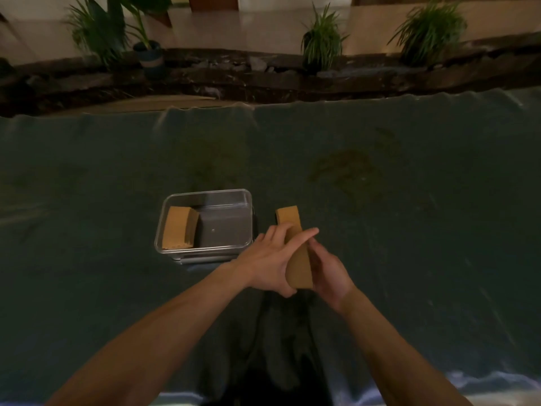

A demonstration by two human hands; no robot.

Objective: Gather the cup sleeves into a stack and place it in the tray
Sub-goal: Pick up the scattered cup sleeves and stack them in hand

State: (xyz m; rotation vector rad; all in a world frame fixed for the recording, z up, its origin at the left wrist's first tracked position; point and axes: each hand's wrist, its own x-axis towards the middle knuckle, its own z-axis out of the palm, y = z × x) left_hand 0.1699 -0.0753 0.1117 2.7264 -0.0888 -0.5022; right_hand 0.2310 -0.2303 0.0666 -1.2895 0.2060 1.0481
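Just right of the clear tray (247,200), both hands pressed a stack of cup sleeves (295,250) between them: left hand (269,262), right hand (328,271). More sleeves (180,230) leaned against the tray's left wall; open dark cloth (409,230) lay all around.

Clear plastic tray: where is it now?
Head view, left of centre: the clear plastic tray sits on the dark tablecloth, just left of both hands, with brown cardboard sleeves inside.
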